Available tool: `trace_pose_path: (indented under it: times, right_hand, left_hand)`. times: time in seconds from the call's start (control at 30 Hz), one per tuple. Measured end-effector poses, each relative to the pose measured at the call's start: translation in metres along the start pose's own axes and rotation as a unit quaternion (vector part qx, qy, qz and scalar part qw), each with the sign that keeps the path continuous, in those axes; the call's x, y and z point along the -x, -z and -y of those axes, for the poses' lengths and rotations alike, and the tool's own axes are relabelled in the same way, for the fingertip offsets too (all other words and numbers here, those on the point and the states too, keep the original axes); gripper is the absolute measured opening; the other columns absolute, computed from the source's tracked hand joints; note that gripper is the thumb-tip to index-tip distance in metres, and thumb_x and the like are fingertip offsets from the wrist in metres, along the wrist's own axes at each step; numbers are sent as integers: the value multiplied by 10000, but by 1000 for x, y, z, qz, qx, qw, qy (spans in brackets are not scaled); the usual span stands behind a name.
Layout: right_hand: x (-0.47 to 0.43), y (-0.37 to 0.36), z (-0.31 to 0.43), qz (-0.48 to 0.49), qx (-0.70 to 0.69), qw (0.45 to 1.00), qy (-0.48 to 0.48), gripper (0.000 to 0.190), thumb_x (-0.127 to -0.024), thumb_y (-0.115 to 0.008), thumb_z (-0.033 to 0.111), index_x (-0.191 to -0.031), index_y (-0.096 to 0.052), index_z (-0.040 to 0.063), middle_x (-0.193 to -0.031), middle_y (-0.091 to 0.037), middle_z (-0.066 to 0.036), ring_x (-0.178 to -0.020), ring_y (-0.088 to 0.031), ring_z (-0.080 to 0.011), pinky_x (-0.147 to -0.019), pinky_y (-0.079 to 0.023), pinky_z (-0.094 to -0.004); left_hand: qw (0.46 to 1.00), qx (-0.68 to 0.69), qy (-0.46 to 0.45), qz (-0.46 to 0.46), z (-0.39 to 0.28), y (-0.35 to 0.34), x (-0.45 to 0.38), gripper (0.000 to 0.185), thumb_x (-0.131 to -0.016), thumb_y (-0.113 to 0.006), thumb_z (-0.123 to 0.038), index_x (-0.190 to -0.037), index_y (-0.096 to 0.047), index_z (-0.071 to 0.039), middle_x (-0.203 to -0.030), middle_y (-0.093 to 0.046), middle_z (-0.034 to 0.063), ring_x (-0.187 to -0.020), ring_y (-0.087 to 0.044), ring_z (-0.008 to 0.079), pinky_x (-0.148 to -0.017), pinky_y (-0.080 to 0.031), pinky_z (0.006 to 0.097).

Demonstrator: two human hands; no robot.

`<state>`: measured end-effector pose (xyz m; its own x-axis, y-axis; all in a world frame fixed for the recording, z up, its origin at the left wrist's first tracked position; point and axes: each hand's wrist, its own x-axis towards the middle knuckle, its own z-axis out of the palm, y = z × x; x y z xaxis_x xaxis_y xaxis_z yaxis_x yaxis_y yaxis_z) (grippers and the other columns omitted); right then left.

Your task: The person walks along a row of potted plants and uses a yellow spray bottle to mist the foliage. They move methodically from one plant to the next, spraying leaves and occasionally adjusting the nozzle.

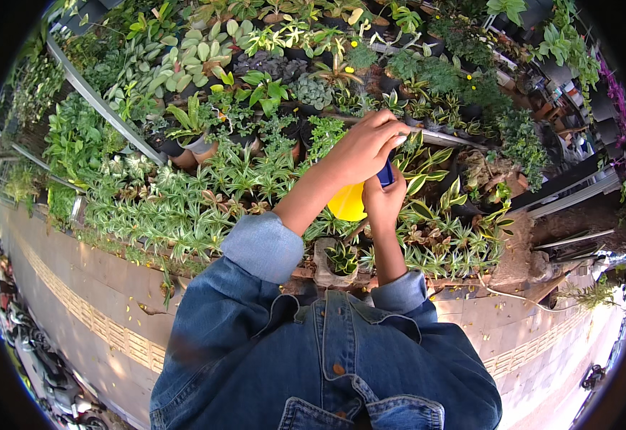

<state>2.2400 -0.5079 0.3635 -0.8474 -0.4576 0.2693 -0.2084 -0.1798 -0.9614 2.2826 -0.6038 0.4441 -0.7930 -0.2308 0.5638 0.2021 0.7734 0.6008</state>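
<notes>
A yellow bottle [349,202] with a blue top [385,176], which looks like a spray bottle, is held out over the plants. My right hand [384,198] is wrapped around it just below the blue top. From the left, my left hand [367,146] crosses over, its fingers bent over the top's far end. That far end and most of the blue part are hidden behind my fingers. Directly beyond my hands grow leafy green potted plants [326,134]. Yellow-edged leaves [425,177] stand close to the right of my right hand.
Nearest me, a square stone-like pot [326,269] stands at the bed's edge, among striped spider plants [184,215]. Metal rails [103,107] frame the shelves at left. A pale hose [528,302] curves over the paving at right. Parked motorcycles [49,371] line the lower left.
</notes>
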Motion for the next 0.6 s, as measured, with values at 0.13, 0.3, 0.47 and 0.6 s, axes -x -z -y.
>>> trace_pose_path:
  times: [0.13, 0.3, 0.47, 0.6]
  right_hand:
    - [-22, 20, 17, -22, -70, 990, -121, 106, -763, -592, 95, -773, -550, -2, -548, -495, -7, -415, -427, -69, -388, -327, -244]
    - [-47, 24, 27, 0, -110, 987, -118, 114, -756, -597, 64, -725, -494, 28, -497, -447, 13, -359, -370, -67, -349, -263, -242]
    - [-68, 30, 26, 4, -81, 992, -97, 131, -761, -602, 88, -700, -508, 22, -487, -445, 12, -355, -361, -69, -349, -263, -251]
    - [-78, 32, 26, 11, -53, 993, -108, 157, -761, -610, 105, -685, -503, 18, -485, -447, 4, -351, -367, -81, -347, -271, -262]
  left_hand:
    - [996, -41, 6, -80, 22, 16, 41, 482, -939, -560, -192, -1397, -427, -120, -1408, -424, 115, -1263, -446, 280, -1035, -369, 383]
    - [961, 16, 239, -139, 68, 17, 170, 404, -949, -565, -202, -1323, -475, -79, -1375, -442, 145, -1268, -447, 317, -1014, -402, 428]
    - [844, 116, 500, -155, 101, -4, 332, 404, -935, -584, -209, -1307, -496, -77, -1342, -473, 143, -1210, -508, 293, -938, -452, 431]
    - [745, 43, 622, -238, 122, -10, 448, 358, -903, -566, -161, -1238, -558, -36, -1196, -592, 123, -1133, -558, 232, -936, -443, 344]
